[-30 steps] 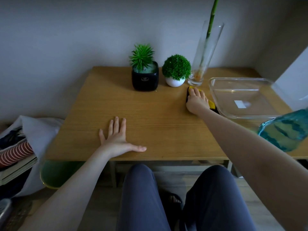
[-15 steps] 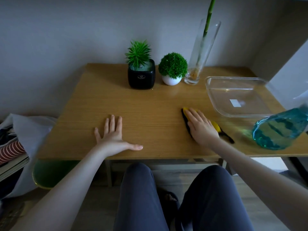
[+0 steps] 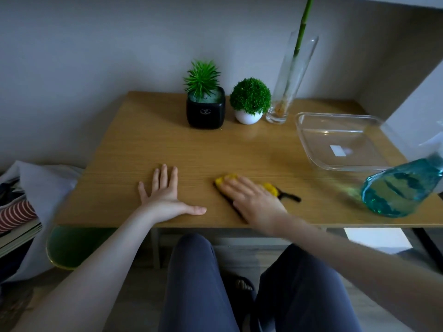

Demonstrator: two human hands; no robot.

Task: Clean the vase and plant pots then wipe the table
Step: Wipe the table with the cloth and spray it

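Pressing yellow cloth point(image 3: 269, 188) flat onto worktop point(image 3: 167, 144): right hand point(image 3: 251, 200), fingers straight. Left hand point(image 3: 165, 195) just beside, splayed wide, palm down, holding nothing.

There is only one view, from a wide-angle camera on the person's head. It looks forward and down at the wooden table point(image 3: 239, 152) from the near long edge, quite close above it. The wall behind the table fills the top of the picture, and the person's own knees are at the bottom, below the table's near edge. Both forearms enter from the lower corners and reach over the table. Straight lines bend near the borders of the picture, as a wide lens gives.
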